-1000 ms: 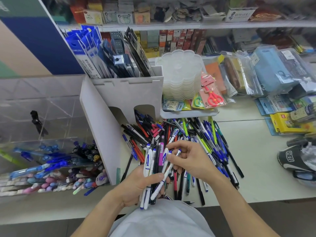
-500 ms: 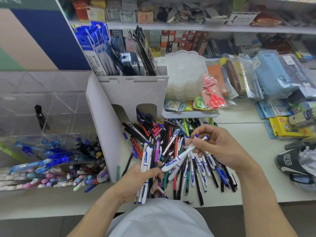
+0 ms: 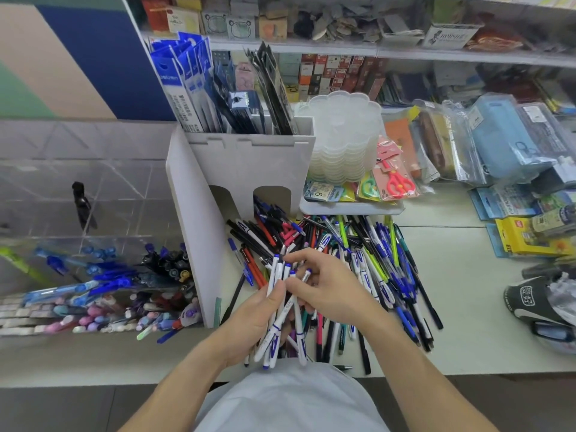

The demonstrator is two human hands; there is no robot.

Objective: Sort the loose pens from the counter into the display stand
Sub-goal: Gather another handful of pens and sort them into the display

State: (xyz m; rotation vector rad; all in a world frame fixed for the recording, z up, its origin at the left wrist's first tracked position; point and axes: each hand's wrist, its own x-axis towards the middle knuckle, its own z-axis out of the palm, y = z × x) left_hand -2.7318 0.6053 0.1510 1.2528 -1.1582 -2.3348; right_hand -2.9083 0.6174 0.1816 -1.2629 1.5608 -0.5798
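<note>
The left hand (image 3: 249,319) is curled round a bunch of white-and-blue pens (image 3: 282,310), thumb pressed across the barrels, the caps fanning out above the fist and the tips sticking out below the palm. Right against it, the right hand (image 3: 327,285) has its fingers bent over the upper ends of that same bunch and seems to pinch or steady one pen there; exactly which one cannot be told. These pens look light, stiff and smooth, so a loose handful is likely to slide and splay; holding the bunch round the middle of the barrels, with the ends evened up, should keep it together better than gripping near the caps. Just beyond and to the right of both hands, the heap of loose pens (image 3: 358,257) lies on the table (image 3: 467,307), crossed over one another, so lifting one may drag its neighbours. To the left of the left hand stands the clear display stand (image 3: 93,213), its lower compartments already holding blue and pastel pens, with a grey divider (image 3: 190,219) between it and the heap.
</note>
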